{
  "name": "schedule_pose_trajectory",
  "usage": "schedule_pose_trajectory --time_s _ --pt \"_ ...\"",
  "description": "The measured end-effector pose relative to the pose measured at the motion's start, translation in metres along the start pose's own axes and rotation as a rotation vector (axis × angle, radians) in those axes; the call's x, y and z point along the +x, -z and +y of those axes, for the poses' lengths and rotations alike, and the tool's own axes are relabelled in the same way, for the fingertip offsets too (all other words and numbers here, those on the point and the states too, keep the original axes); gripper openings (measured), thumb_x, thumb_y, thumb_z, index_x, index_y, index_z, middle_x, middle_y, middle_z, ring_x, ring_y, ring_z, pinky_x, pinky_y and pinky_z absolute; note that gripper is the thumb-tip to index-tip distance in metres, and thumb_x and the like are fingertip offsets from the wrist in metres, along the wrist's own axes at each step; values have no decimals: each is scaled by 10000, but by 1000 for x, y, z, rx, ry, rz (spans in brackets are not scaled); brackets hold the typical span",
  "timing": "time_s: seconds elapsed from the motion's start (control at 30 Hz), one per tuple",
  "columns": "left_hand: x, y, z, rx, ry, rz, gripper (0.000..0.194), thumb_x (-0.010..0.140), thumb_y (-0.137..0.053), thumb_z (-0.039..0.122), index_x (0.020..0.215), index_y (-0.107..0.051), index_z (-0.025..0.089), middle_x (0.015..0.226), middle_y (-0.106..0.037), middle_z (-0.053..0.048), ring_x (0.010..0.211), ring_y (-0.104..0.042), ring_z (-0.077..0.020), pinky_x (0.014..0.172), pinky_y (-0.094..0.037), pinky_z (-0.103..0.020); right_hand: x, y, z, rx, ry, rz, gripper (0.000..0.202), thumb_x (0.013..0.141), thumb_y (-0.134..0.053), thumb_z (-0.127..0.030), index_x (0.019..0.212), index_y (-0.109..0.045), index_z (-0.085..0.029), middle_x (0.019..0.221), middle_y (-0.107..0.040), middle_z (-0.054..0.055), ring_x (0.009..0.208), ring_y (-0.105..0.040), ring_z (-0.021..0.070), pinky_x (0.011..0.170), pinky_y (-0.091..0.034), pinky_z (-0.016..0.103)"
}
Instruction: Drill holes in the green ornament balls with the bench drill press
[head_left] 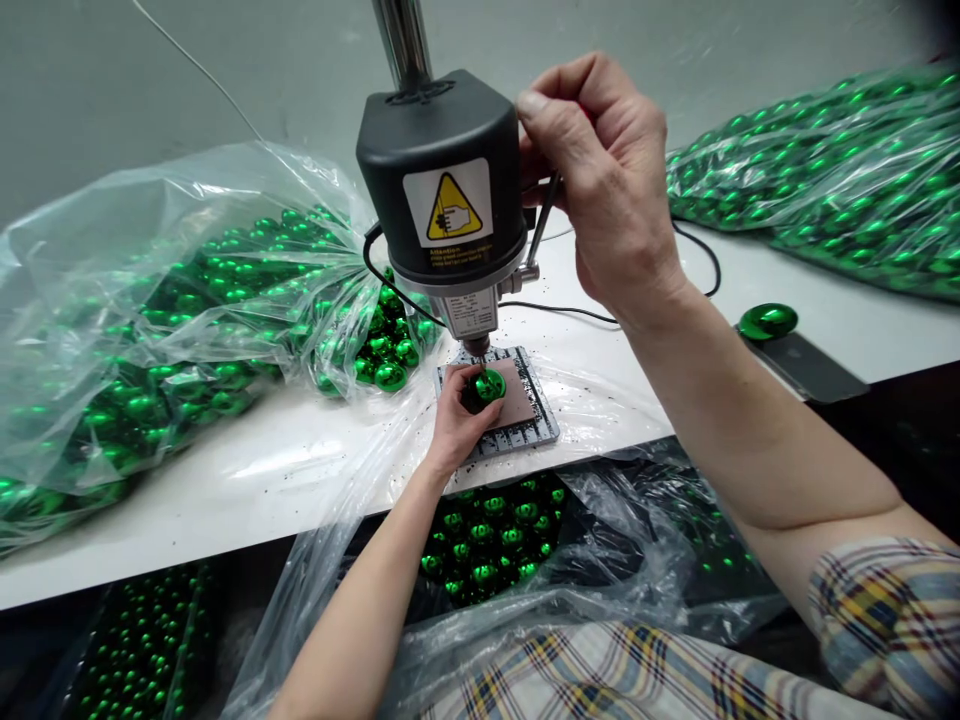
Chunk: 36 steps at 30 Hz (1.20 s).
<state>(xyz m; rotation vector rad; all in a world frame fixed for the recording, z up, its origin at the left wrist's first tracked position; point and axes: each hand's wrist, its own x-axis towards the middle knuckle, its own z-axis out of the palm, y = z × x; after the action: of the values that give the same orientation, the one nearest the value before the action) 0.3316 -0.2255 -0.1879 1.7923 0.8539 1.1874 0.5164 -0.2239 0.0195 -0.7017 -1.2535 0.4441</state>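
Observation:
With its fingers curled round a shiny green ball (490, 385), my left hand (459, 415) keeps it on a flat pad (519, 398) atop the grey base plate (550, 425) of a small drill press (439, 130). The tool end (477, 346) of the press is just above the ball; whether they touch, I cannot tell. Up beside the black motor housing, my right hand (600, 170) is closed on the upper part of the press lever (543, 222). A bit of red shows between its fingers, and the lever's top is hidden by them. Dark crumbs lie scattered over the plate.
A clear plastic bag (217, 290) of green balls spreads across the left of the white table (247, 480). Another full bag (832, 180) lies at the right. One green piece (768, 321) rests on a phone (814, 365). Below the table edge, an open bag holds more balls (491, 540).

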Motion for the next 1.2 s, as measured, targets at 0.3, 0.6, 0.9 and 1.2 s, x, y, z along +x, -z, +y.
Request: schedule_pose_trajectory --time_s 0.3,0.6,0.9,1.2 --pt "-5 -5 -6 -67 151 19 459 784 -815 391 1181 -663 219 1202 -682 -97 1133 -637 -256 1037 -491 -434 6 4 -3 28 -81 -30 436 814 -697 -683 760 -638 -255 742 -647 29 680 -636 179 559 -534 297" --pt "-5 -7 -6 -169 222 49 558 697 -888 413 1145 -644 188 1068 -733 -86 988 -693 -227 917 -564 -387 29 -3 3 145 -218 55 600 861 -652 -616 501 -333 -257 510 -413 7 448 -361 147 376 -316 322" --pt "-6 -8 -7 -181 219 56 526 706 -881 387 1133 -646 188 1100 -714 -93 1008 -686 -229 931 -559 -392 -16 -14 -18 25 8 142 682 887 -631 -657 450 -300 -250 410 -306 -37 334 -218 102 326 -213 333" --pt "-6 -8 -7 -168 215 52 507 722 -869 379 1133 -642 187 1101 -707 -94 1004 -681 -226 929 -557 -389 -44 -13 -13 13 155 228 660 929 -672 -474 459 -276 -234 391 -262 -49 326 -220 105 360 -246 344"
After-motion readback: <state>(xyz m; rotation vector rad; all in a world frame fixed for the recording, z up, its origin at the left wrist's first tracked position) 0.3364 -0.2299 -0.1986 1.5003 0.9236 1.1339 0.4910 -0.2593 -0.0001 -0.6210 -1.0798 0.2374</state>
